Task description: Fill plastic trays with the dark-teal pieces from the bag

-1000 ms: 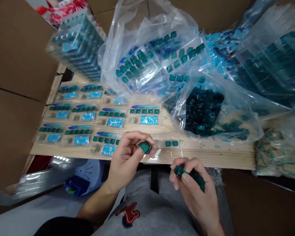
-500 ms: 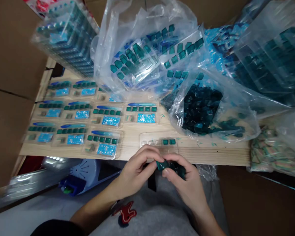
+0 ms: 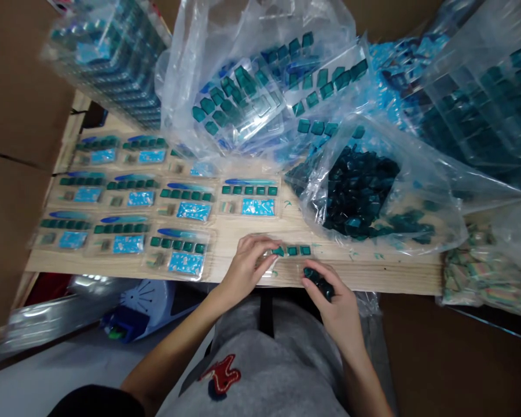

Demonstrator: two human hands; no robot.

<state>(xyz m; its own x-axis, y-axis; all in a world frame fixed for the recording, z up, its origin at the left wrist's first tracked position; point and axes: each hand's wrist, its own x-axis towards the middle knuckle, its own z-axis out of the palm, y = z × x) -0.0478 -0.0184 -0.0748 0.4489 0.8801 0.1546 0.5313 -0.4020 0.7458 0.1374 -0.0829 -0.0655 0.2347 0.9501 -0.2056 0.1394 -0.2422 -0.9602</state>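
My left hand (image 3: 250, 265) pinches a small dark-green translucent block (image 3: 278, 251) between thumb and fingers, at the tray near the table's front edge. That clear plastic tray (image 3: 267, 274) is partly hidden by the hand, and two green blocks (image 3: 298, 251) sit in its right-hand slots. Several more green blocks (image 3: 319, 282) are gathered in my right hand (image 3: 332, 295), its fingers closed round them just right of the tray. Behind, an open plastic bag (image 3: 434, 223) holds a heap of loose dark-green blocks (image 3: 360, 185).
Filled trays (image 3: 186, 263) with green blocks, blue packets and blue pen-shaped pieces lie in rows on the left of the wooden table (image 3: 373, 272). A tall stack of trays (image 3: 113, 63) stands behind them. Bagged striped pieces (image 3: 481, 266) lie at right.
My left hand has carried one green block forward from the right hand to the tray's slot row. The hands have drawn apart; my right hand still holds several blocks.
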